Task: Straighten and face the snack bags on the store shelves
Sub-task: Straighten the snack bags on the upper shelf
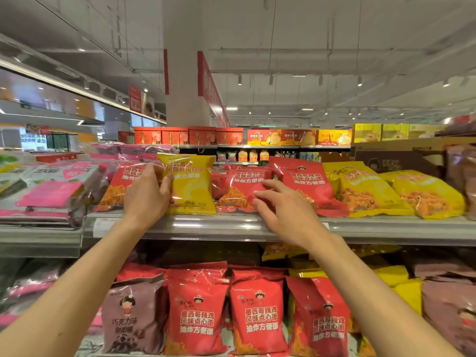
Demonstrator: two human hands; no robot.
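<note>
Up on the top shelf [231, 226], across the middle of the frame, snack bags lean back in a row. Left of centre, the left hand [148, 195] grips the yellow bag [192, 186] by its left edge, fingers curled round it, apparently to square it among the red ones. Right of centre, the right hand [280, 211] lies with straight, released fingers on a slumped red bag [240, 188], probably to steady it. Further right, more yellow bags [401, 191] sit tilted.
</note>
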